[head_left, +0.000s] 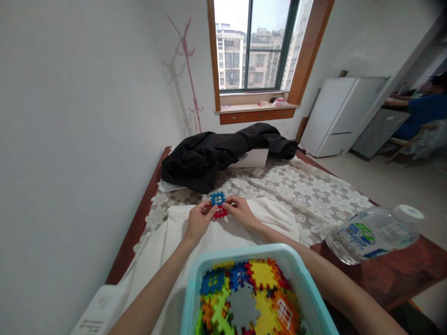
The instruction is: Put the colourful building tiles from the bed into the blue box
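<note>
Head view: your left hand (199, 218) and right hand (240, 211) pinch the blue piece (218, 194) and red piece (220, 214) from either side; align the teeth, pressing evenly. The tub (244, 251) stands nearer you than the grip.

Red-brown table (391, 279) | flowered grey-and-white cloth (330, 202) spread across it | black fabric (209, 153) heaped at the far end, white box (254, 159) peeking out | plain white cloth (272, 214) nearer | clear labelled bottle (379, 232) on bare wood, right
</note>
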`<state>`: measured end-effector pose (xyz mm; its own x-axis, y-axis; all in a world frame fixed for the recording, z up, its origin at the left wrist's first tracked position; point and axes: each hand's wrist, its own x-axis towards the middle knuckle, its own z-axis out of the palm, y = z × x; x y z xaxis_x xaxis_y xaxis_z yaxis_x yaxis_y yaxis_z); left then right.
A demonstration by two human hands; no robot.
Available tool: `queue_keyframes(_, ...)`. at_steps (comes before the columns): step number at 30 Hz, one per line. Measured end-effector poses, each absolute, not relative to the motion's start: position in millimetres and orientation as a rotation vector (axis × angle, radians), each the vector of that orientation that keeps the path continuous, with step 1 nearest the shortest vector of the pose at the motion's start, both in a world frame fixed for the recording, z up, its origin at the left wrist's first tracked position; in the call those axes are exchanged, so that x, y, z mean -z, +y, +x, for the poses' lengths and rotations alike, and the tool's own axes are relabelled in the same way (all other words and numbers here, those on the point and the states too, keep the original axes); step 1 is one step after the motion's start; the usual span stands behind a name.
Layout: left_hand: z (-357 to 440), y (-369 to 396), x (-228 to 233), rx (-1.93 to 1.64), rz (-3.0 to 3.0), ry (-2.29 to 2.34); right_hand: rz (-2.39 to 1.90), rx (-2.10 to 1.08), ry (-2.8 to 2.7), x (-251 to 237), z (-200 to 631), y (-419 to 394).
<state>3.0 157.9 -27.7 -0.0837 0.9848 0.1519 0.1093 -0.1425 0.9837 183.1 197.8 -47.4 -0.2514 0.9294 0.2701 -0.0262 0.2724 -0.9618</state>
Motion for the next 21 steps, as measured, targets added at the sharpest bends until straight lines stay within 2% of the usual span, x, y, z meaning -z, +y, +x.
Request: queue_keyframes(21,0,160,40,-1.402,1.273,1.349,-0.894,-1.153,-1.478,44,187,195)
